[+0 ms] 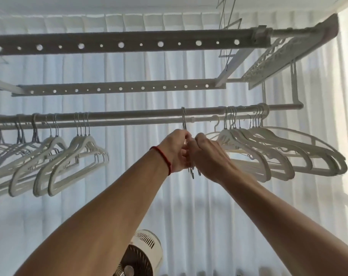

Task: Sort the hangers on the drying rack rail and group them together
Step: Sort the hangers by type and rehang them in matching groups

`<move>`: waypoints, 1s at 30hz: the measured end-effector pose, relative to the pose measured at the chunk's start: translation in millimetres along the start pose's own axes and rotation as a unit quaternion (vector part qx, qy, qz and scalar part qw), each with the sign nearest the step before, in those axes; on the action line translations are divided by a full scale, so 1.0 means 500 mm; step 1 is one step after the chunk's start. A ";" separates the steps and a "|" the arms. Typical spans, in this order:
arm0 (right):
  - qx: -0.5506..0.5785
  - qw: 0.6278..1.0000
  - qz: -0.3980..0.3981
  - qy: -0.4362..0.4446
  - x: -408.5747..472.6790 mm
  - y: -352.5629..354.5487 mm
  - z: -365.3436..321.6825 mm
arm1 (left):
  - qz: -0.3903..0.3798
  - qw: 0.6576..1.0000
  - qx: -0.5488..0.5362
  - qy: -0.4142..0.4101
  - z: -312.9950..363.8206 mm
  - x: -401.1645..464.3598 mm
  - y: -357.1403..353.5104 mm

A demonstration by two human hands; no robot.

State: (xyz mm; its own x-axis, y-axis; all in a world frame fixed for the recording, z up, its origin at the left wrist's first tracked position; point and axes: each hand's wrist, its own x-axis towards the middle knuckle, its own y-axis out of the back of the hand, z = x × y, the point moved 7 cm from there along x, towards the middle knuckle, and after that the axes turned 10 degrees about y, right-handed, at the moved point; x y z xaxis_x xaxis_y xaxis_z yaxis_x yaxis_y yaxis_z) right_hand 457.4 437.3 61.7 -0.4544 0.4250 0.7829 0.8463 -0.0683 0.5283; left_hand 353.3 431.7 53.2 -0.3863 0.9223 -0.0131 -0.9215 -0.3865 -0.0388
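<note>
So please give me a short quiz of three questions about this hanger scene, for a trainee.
1. True or false: both hands meet at the metal hanger in the middle of the rail.
2. Which wrist wears the red string bracelet? A) left B) right
3. Fill in: below the arms stands a ____.

Key: 1 true; 2 A; 3 fan.

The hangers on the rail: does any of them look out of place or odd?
Yes. One metal hook hangs alone mid-rail, apart from the left group and right group. Both hands, left and right, hold what hangs below it.
</note>
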 end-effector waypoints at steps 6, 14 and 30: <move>-0.029 0.998 -0.009 0.063 -0.011 0.005 -0.014 | 0.005 0.998 0.067 -0.008 0.022 0.003 0.005; 0.067 0.993 0.065 0.069 -0.048 0.059 0.002 | 0.010 0.993 0.118 -0.020 0.086 0.017 0.027; 0.070 0.997 -0.028 0.020 -0.094 -0.009 0.065 | -0.027 0.999 -0.038 0.008 0.092 0.087 0.056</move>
State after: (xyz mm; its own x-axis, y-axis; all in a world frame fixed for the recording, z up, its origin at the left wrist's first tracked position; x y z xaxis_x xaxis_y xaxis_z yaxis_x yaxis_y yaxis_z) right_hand 484.0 446.9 11.8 -0.5104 0.3874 0.7677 0.8486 0.0824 0.5226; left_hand 308.9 460.9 97.7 -0.3353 0.9418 -0.0242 -0.9348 -0.3358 -0.1158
